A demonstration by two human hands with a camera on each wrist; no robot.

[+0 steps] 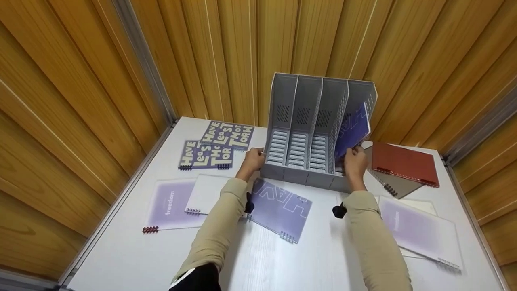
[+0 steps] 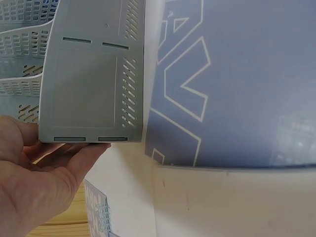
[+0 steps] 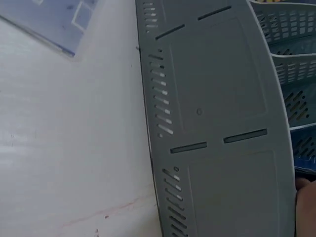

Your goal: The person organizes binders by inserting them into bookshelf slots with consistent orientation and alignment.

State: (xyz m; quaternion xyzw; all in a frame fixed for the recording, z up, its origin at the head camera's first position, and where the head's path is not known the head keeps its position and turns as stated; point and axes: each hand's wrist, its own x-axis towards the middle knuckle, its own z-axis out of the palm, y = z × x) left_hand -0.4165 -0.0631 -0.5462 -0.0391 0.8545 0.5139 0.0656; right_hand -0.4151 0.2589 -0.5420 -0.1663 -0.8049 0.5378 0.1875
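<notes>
A grey file organizer [image 1: 282, 174] with upright dividers stands on the table. My left hand [image 1: 253, 161] grips its left front corner, with the thumb and fingers around the side edge in the left wrist view. A dark purple spiral notebook [image 1: 352, 131] stands tilted in the rightmost compartment. At its lower front edge, my right hand [image 1: 356, 165] pinches the notebook beside the organizer's front wall. Only a bit of that hand [image 3: 307, 197] shows in the right wrist view. Another purple notebook [image 1: 278, 208] lies flat in front of the organizer.
Two patterned notebooks [image 1: 206, 154] lie at back left. A lilac "freedom" notebook [image 1: 169, 206] and a white one [image 1: 202, 192] overlap nearer. On the right lie a red notebook [image 1: 404, 163] over a grey-brown one [image 1: 398, 184], and another lilac notebook [image 1: 420, 230]. Wooden walls [image 1: 226, 60] surround the table.
</notes>
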